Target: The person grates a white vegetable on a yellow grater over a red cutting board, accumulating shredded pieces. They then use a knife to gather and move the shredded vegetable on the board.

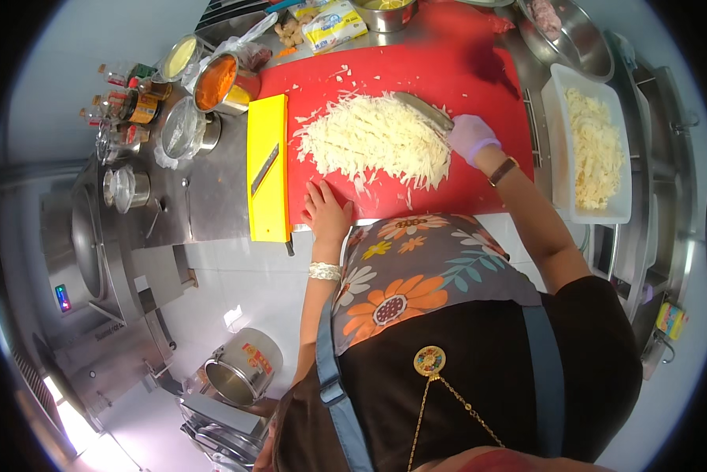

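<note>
A wide heap of shredded pale vegetable (377,138) covers the middle of a red cutting board (477,197). In its thin translucent glove, my right hand (473,137) grips the handle of a knife (421,110), likely a cleaver. The blade slants along the far right side of the heap, its lower edge hidden among the shreds. My left hand (328,211) is bare and rests flat on the near left part of the board, fingers apart, holding nothing. Just left of it lies a yellow mandoline slicer (268,206) with a slanted blade, overlapping the board's left edge.
At right stands a white plastic tub (625,194) of pale shreds, with a steel bowl (595,59) of raw meat behind. Left are a steel pot (244,97) of orange shreds, a film-covered pot (211,133), bottles (144,109) and spoons (187,200). Ginger (289,34) lies at the back.
</note>
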A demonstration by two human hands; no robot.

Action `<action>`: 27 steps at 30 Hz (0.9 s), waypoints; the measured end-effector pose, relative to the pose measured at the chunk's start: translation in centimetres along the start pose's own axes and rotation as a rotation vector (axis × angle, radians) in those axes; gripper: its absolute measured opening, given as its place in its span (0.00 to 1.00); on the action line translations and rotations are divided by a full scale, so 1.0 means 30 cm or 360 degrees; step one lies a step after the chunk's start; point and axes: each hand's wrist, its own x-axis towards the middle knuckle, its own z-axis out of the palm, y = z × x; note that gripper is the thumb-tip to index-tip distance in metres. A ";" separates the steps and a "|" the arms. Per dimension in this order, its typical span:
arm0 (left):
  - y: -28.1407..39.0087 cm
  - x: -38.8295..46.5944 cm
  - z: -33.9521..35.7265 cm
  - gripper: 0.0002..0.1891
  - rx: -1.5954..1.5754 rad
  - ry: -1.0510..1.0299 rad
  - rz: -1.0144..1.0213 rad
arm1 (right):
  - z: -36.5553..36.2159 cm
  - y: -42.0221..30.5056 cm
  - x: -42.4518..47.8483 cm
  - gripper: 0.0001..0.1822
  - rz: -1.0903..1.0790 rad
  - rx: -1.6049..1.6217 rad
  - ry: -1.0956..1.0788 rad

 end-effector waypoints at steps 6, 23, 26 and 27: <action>0.004 0.015 0.020 0.43 -0.0033 0.0099 0.0032 | -0.003 -0.078 -0.046 0.16 0.0041 0.0034 -0.0057; 0.003 0.002 0.004 0.44 -0.0033 0.0026 -0.0016 | 0.050 -0.262 0.029 0.15 -0.0114 -0.0027 -0.0157; -0.017 -0.007 0.000 0.44 -0.0028 0.0080 -0.0023 | 0.024 -0.181 0.055 0.17 -0.0243 0.0142 -0.0084; -0.016 -0.009 0.009 0.44 -0.0053 0.0084 -0.0024 | 0.010 -0.129 0.036 0.18 -0.0297 0.0201 -0.0031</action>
